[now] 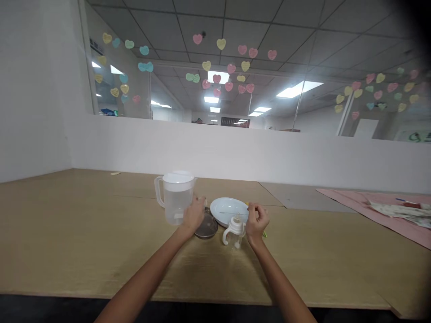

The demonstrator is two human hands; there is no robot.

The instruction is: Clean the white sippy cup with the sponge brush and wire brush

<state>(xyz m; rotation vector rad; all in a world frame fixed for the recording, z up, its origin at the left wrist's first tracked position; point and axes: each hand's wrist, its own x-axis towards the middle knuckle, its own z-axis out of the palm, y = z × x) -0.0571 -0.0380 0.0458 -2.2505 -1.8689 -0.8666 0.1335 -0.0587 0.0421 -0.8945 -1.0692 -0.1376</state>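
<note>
My left hand (pixel 194 214) is over the left rim of a dark round dish (pixel 206 226), beside a translucent plastic pitcher (pixel 178 197) with a lid and handle. Its blurred fingers are closed around something small and pale that I cannot make out. My right hand (pixel 257 220) is closed in a pinch on a thin rod (pixel 232 213), which extends left across the white bowl (pixel 220 206). Close to that hand stands a baby bottle (pixel 235 235), upright, with white handles and a clear teat. A yellow-green thing (pixel 265 233) is partly hidden behind my right hand.
The brown tabletop (pixel 101 233) ends at a low white wall (pixel 215 152) under a window with heart-shaped notes. A pink cloth (pixel 340 202) with a patterned fabric piece (pixel 400 213) lies far right. A small flat pale piece (pixel 115 173) sits at the back left.
</note>
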